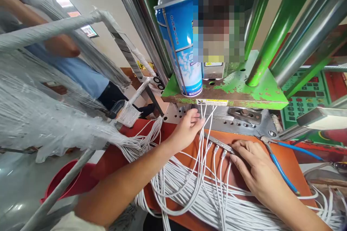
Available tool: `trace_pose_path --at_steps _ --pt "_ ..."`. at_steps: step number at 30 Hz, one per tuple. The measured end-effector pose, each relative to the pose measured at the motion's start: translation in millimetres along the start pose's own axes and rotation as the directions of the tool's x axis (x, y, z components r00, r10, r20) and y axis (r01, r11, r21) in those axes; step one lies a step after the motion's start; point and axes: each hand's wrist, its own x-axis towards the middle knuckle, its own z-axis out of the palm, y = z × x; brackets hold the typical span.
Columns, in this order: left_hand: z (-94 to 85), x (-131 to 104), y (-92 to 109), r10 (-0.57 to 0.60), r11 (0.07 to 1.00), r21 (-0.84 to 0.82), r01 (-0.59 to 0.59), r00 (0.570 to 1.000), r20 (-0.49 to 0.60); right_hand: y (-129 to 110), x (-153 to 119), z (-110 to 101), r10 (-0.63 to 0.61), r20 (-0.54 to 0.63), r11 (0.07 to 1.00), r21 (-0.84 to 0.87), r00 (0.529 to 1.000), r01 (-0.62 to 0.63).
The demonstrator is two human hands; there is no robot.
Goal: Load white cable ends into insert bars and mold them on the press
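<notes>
My left hand is at the front of the press, its fingers loosely curled and a gap between them and the thumb. The thumb tip is against white cables that run up under the green press plate. My right hand grips the right end of a narrow metal bar between thumb and fingers. Several cable ends with small metal connectors sit along that bar's near edge. Behind the bar lies the steel mould base with a row of holes.
A blue spray can stands on the press plate. Blue-handled pliers rest on the orange table at right. Bundled white cables cover the front. Left are a wrapped rack, a red bucket and another person in blue.
</notes>
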Motion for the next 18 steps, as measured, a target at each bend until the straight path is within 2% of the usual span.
trace_pose_path --at_steps 2,4,5,9,13,16,18 --pt "16.4 28.4 -10.7 -0.129 0.937 -0.296 0.183 0.972 0.195 -2.3 2.9 -1.8 -0.006 -0.004 1.0 0.019 1.0 0.006" --pt "30.1 48.4 -14.5 -0.145 0.832 -0.458 0.314 0.919 0.367 -2.8 3.9 -3.1 -0.011 -0.016 0.999 0.041 1.0 0.011" --pt "34.0 54.2 -15.1 -0.132 0.8 -0.499 0.333 0.909 0.395 -2.6 3.8 -3.3 -0.011 -0.02 0.999 0.052 1.0 0.012" --pt "31.1 58.2 -18.9 -0.083 0.802 -0.527 0.281 0.926 0.367 -1.6 0.4 -1.9 0.011 -0.02 0.998 0.068 1.0 -0.01" --pt "27.2 57.2 -23.8 -0.071 0.826 -0.497 0.267 0.923 0.379 -0.6 0.6 -9.1 0.024 -0.003 0.998 0.061 1.0 -0.024" --pt "31.1 59.3 -24.9 -0.056 0.829 -0.495 0.259 0.92 0.388 2.4 20.1 -26.3 -0.012 -0.075 1.0 -0.002 0.997 0.012" --pt "33.3 60.4 -25.3 -0.04 0.832 -0.496 0.249 0.919 0.393 6.1 47.9 -37.5 -0.05 -0.166 0.995 -0.094 0.985 0.034"
